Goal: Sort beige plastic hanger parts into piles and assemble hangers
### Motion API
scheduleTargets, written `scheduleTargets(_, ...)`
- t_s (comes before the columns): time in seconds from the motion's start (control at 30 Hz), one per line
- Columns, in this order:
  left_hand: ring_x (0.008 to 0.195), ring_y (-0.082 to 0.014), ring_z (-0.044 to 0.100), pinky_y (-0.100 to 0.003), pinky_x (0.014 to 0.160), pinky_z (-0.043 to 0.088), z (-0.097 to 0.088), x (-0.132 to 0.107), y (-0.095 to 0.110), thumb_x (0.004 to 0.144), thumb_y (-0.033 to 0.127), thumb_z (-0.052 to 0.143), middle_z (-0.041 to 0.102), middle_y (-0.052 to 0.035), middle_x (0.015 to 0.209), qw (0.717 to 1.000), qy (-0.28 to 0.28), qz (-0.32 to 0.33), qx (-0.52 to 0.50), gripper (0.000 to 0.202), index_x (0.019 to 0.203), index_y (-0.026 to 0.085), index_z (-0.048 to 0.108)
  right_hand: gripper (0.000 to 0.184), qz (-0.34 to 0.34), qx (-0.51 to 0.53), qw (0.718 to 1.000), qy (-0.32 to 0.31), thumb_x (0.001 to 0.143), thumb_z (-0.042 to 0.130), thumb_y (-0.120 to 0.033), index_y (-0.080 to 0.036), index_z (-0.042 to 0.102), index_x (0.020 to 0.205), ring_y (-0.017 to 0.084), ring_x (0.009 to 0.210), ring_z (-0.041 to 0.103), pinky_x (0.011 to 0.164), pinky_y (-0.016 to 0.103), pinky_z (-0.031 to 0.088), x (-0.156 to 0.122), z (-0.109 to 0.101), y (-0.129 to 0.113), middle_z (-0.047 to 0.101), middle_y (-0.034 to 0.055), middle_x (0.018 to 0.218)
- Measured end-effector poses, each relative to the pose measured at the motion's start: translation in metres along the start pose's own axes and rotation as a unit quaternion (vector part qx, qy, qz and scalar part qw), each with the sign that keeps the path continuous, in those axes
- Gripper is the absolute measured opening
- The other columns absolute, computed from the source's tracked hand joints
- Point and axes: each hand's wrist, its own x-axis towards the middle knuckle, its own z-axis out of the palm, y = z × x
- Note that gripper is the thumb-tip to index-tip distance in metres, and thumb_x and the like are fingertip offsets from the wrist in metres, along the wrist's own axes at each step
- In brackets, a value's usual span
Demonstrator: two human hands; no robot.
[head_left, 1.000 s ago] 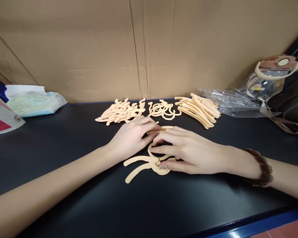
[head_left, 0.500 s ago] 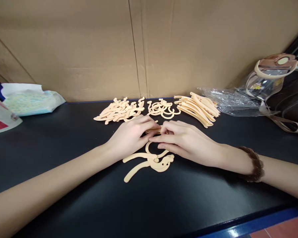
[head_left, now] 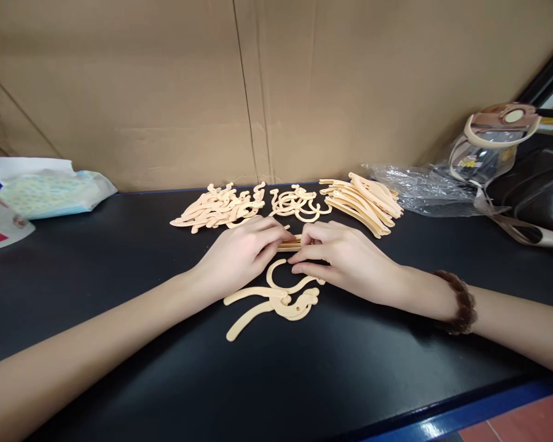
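Observation:
My left hand [head_left: 246,248] and my right hand [head_left: 345,258] meet at the middle of the table, both with bent fingers closed on a long beige plastic hanger piece [head_left: 289,245]. Fingers cover both of its ends. Just in front of my hands lies a loose curved hanger hook [head_left: 274,273], its right part close under my right fingers. Nearer to me are two beige hanger arms [head_left: 249,318] and a rounded hook part [head_left: 294,311], overlapping one another.
Along the back of the black table [head_left: 258,393] lie piles of small hanger arms [head_left: 216,209], hooks [head_left: 299,202] and long hanger bodies [head_left: 366,205]. Crumpled clear plastic [head_left: 426,190] and a strapped bottle [head_left: 488,147] are at right. A tissue pack [head_left: 55,187] sits at left.
My fingertips have shifted slightly apart on the long hanger piece, so more of it shows. The whole view has moved a little, and the piles lie as before.

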Motion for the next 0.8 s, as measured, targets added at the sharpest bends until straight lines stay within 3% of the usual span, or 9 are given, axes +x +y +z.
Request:
scheduleTargets(0.2, 0.097, -0.0197, 0.062, -0.033, 0.083, 0.05, 0.0, 0.0007, 0.0003, 0.097, 0.019, 0.039, 0.068, -0.0044, 0.102, 1.0, -0.003, -0.001, 0.009, 0.027, 0.101, 0.019, 0.066, 0.027, -0.009, 0.0, 1.0, -0.007, 0.093, 0.057, -0.036, -0.023, 0.07, 0.112, 0.015, 0.081, 0.056, 0.076, 0.03, 0.043, 0.0018, -0.0007, -0.0035, 0.063, 0.0026, 0.09)
scheduleTargets(0.37, 0.098, -0.02, 0.061, -0.034, 0.084, 0.05, -0.0003, 0.0006, 0.0, 0.095, 0.014, 0.039, 0.067, -0.0049, 0.102, 1.0, -0.008, -0.001, 0.007, 0.028, 0.104, 0.017, 0.066, 0.022, -0.024, -0.011, 1.0, -0.001, 0.093, 0.058, -0.036, -0.021, 0.074, 0.098, 0.014, 0.078, 0.055, 0.074, 0.029, 0.041, 0.0017, -0.0007, -0.003, 0.063, 0.002, 0.087)
scheduleTargets(0.5, 0.1, -0.0197, 0.06, -0.035, 0.086, 0.05, 0.0002, -0.0003, 0.0, 0.095, 0.015, 0.039, 0.067, -0.0043, 0.105, 1.0, -0.013, -0.002, 0.001, 0.029, 0.106, 0.017, 0.066, 0.024, -0.003, -0.017, 1.0, -0.004, 0.091, 0.059, -0.038, -0.019, 0.073, 0.099, 0.015, 0.078, 0.056, 0.075, 0.03, 0.04, 0.002, 0.0007, -0.0016, 0.063, 0.0021, 0.088)
scheduleTargets(0.8, 0.099, -0.0187, 0.06, -0.034, 0.085, 0.049, 0.0, -0.0003, -0.0002, 0.097, 0.018, 0.04, 0.067, -0.0035, 0.105, 1.0, -0.004, 0.0, -0.005, 0.027, 0.103, 0.018, 0.066, 0.017, 0.03, -0.006, 0.999, 0.012, 0.094, 0.056, -0.024, -0.014, 0.067, 0.085, 0.014, 0.076, 0.054, 0.074, 0.029, 0.04, 0.0038, 0.0007, -0.0039, 0.061, 0.0026, 0.082)
